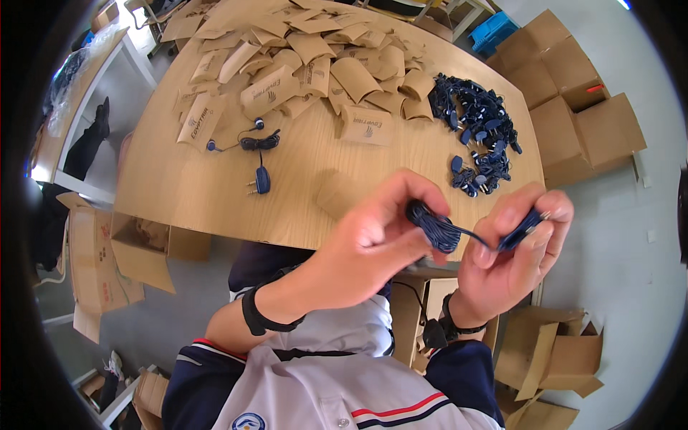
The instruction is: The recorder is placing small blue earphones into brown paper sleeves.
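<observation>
My left hand is closed around a coiled bundle of dark blue earphone cord. From the bundle a short length of cord runs across to my right hand. There the fingers pinch the dark blue earphone plug, whose metal prongs point up and to the right. Both hands are held over the near right edge of the table. Another pair of earphones lies on the tabletop to the left, its cord bundled, with earbuds and a two-pin plug showing. Near my left wrist is a brown cardboard sleeve.
Brown printed cardboard sleeves are heaped over the far part of the wooden table. A pile of bundled dark blue earphones lies at its right. Cardboard boxes stand along the right, with an open carton below the left edge.
</observation>
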`<act>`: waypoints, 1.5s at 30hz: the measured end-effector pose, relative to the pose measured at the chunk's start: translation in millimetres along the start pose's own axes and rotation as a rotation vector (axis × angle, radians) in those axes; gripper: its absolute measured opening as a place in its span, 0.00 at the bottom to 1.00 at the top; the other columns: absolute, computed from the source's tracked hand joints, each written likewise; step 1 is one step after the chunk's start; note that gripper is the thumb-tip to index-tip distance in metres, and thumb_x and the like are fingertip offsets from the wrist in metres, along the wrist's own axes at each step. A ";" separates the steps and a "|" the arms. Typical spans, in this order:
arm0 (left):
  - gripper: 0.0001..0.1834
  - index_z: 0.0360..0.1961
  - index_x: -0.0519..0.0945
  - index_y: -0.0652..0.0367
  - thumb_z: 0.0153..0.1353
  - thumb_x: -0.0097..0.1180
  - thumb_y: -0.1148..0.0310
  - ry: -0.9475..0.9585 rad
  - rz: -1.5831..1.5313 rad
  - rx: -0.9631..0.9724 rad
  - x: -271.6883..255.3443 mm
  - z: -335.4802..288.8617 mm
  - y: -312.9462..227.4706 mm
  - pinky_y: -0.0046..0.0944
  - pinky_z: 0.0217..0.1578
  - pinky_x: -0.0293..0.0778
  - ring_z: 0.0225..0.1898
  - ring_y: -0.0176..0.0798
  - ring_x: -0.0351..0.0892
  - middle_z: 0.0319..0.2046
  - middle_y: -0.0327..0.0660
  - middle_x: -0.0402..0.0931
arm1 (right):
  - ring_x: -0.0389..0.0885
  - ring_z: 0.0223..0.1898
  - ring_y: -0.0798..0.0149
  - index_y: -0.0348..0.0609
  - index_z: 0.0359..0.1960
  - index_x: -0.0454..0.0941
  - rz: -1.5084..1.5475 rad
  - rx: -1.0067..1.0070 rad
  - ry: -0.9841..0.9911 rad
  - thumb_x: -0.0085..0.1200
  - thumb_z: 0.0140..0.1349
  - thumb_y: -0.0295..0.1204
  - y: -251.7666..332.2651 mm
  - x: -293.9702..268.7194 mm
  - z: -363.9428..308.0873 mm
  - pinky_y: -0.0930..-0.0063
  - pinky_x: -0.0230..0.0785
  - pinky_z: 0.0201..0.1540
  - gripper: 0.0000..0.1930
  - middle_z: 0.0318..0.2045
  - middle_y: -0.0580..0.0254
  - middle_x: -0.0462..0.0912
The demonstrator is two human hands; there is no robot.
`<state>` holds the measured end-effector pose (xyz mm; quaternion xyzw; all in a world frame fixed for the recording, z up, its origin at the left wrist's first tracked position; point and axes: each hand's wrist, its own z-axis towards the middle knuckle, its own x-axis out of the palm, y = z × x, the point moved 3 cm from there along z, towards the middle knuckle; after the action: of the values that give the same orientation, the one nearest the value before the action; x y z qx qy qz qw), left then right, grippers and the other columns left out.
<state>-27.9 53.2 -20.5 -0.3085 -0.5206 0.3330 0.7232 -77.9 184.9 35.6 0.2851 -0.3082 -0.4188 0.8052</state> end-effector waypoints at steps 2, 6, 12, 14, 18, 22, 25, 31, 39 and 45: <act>0.11 0.45 0.67 0.59 0.63 0.52 0.79 -0.104 0.009 0.063 -8.1 -2.8 -1.1 0.27 0.36 0.72 0.37 0.29 0.73 0.40 0.40 0.71 | 0.71 0.18 0.73 0.36 0.41 0.70 -0.053 0.040 -0.012 0.51 0.67 0.29 -3.8 -9.9 -6.2 0.85 0.61 0.15 0.08 0.29 0.51 0.76; 0.17 0.43 0.66 0.60 0.55 0.40 0.90 -0.074 0.028 -0.050 -16.0 -5.8 -18.0 0.27 0.36 0.69 0.37 0.29 0.70 0.39 0.41 0.72 | 0.71 0.19 0.74 0.36 0.36 0.72 -0.114 0.118 -0.082 0.53 0.64 0.27 -10.5 -19.0 -17.1 0.86 0.60 0.17 0.07 0.26 0.54 0.77; 0.19 0.44 0.66 0.61 0.53 0.38 0.91 0.052 0.635 0.151 -22.8 -8.9 -29.4 0.28 0.39 0.68 0.39 0.32 0.70 0.43 0.44 0.71 | 0.76 0.29 0.74 0.35 0.41 0.74 -0.274 0.221 0.142 0.59 0.59 0.21 -9.3 -10.2 -17.0 0.86 0.66 0.25 0.10 0.33 0.57 0.78; 0.19 0.44 0.66 0.61 0.54 0.40 0.92 0.055 0.749 0.165 -20.4 -7.2 -41.0 0.29 0.39 0.69 0.39 0.32 0.71 0.44 0.45 0.71 | 0.77 0.33 0.73 0.35 0.44 0.73 -0.310 0.279 0.316 0.61 0.57 0.18 -9.4 2.3 -17.5 0.85 0.69 0.30 0.14 0.35 0.57 0.78; 0.18 0.47 0.65 0.60 0.57 0.46 0.90 -0.164 0.447 0.175 -20.9 -7.1 -36.6 0.30 0.41 0.71 0.38 0.31 0.72 0.46 0.44 0.71 | 0.77 0.39 0.74 0.35 0.56 0.69 -0.195 0.623 0.213 0.62 0.55 0.15 -15.2 14.2 -19.1 0.81 0.72 0.41 0.26 0.37 0.59 0.77; 0.19 0.49 0.62 0.59 0.60 0.50 0.86 -0.172 0.642 0.073 -30.3 -6.4 -26.0 0.29 0.39 0.71 0.36 0.29 0.72 0.47 0.44 0.71 | 0.75 0.37 0.75 0.34 0.59 0.68 -0.177 0.676 0.279 0.60 0.58 0.16 -25.1 14.3 -21.6 0.82 0.71 0.40 0.26 0.36 0.63 0.75; 0.21 0.49 0.61 0.57 0.59 0.52 0.85 -0.269 0.372 0.127 -34.0 -7.0 -19.7 0.27 0.35 0.69 0.34 0.28 0.69 0.45 0.43 0.70 | 0.72 0.36 0.76 0.33 0.57 0.71 -0.112 0.664 0.280 0.60 0.59 0.18 -27.8 13.0 -24.8 0.84 0.68 0.38 0.23 0.35 0.66 0.73; 0.23 0.50 0.57 0.54 0.60 0.49 0.85 -0.012 -0.111 0.158 -32.6 -9.0 -13.8 0.25 0.35 0.66 0.34 0.26 0.65 0.46 0.44 0.66 | 0.72 0.36 0.75 0.33 0.58 0.71 0.020 0.674 0.251 0.64 0.56 0.17 -30.5 3.6 -25.2 0.82 0.69 0.40 0.27 0.36 0.64 0.73; 0.19 0.48 0.62 0.59 0.60 0.53 0.85 -0.246 0.448 0.524 -29.5 -9.4 -12.0 0.30 0.33 0.67 0.31 0.30 0.69 0.45 0.46 0.67 | 0.79 0.40 0.71 0.31 0.44 0.76 -0.049 0.587 0.191 0.63 0.55 0.15 -33.9 4.4 -29.9 0.78 0.73 0.42 0.15 0.39 0.59 0.79; 0.15 0.42 0.75 0.61 0.54 0.57 0.85 -0.253 0.997 0.336 -11.1 -17.1 -22.3 0.38 0.33 0.69 0.30 0.43 0.73 0.41 0.45 0.73 | 0.78 0.42 0.62 0.33 0.41 0.77 -0.616 -0.029 0.286 0.61 0.55 0.17 -19.9 1.6 -19.7 0.74 0.72 0.46 0.12 0.44 0.52 0.78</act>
<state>-10.6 29.5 -13.5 -0.3555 -0.3338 0.7490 0.4486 -72.6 177.8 9.0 0.4091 -0.0856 -0.6027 0.6797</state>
